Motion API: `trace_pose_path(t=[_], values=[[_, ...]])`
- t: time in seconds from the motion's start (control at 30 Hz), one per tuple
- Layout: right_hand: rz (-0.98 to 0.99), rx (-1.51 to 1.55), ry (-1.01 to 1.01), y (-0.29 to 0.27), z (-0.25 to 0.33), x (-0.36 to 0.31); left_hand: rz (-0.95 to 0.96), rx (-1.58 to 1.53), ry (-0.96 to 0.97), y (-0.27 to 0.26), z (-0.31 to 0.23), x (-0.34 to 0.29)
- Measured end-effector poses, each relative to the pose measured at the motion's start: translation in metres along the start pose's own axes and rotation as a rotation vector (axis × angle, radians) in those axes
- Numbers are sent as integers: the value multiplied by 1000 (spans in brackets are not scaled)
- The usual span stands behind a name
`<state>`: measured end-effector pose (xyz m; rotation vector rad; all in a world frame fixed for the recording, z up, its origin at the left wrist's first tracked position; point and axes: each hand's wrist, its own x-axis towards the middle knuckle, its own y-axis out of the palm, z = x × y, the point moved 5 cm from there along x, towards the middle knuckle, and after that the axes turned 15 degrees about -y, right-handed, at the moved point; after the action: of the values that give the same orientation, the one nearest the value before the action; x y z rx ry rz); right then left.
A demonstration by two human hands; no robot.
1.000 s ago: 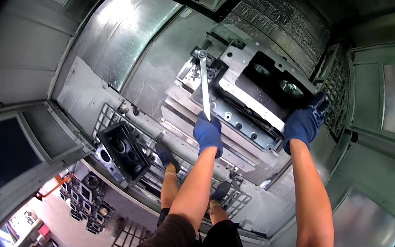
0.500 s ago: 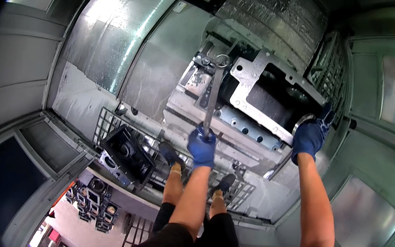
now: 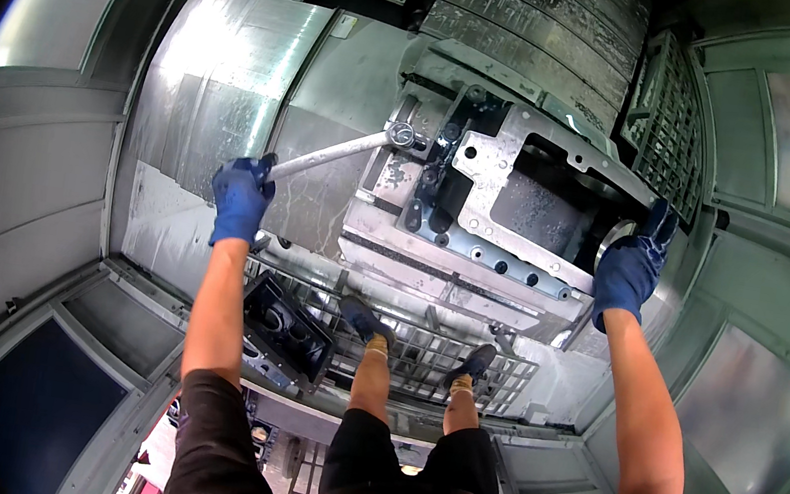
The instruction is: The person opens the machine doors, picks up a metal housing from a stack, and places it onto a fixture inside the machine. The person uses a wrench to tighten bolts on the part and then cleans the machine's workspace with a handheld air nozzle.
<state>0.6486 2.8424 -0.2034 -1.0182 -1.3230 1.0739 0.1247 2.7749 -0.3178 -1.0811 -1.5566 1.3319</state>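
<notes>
My left hand [image 3: 240, 200], in a blue glove, is closed round the handle of a long steel wrench [image 3: 332, 152]. The wrench slants up to the right, and its round head sits at a fixture clamp [image 3: 408, 153] beside a large metal casting [image 3: 494, 185]. That casting has a flat, machined grey top face with bolt holes and a wide dark opening. My right hand [image 3: 628, 275], gloved in blue too, grips the casting's right end, its fingers reaching over the edge near a round bore. The thumb and palm are partly hidden.
A second dark casting [image 3: 288, 328] stands on the grating [image 3: 419, 362] by my feet. Sloping sheet-metal covers [image 3: 223, 71] lie to the left, ribbed covers [image 3: 537, 24] behind. Mesh grating [image 3: 669, 129] borders the far right. Enclosure walls with windows rise on both sides.
My left hand has swung the wrench handle from pointing toward me round to the left. The right hand remains at the casting's right end. The view has shifted a little.
</notes>
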Motion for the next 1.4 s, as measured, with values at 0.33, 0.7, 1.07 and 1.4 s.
trace_pose_path(t=[0.33, 0.7, 1.07, 1.4], values=[[42, -5, 12, -2, -3, 0, 140, 151, 251, 31, -7, 96], [29, 104, -21, 1, 0, 0, 195, 160, 389, 50, -32, 164], [22, 87, 10, -2, 0, 0, 318, 301, 93, 17, -18, 91], [52, -28, -45, -4, 4, 2, 251, 280, 326, 6, -32, 143]])
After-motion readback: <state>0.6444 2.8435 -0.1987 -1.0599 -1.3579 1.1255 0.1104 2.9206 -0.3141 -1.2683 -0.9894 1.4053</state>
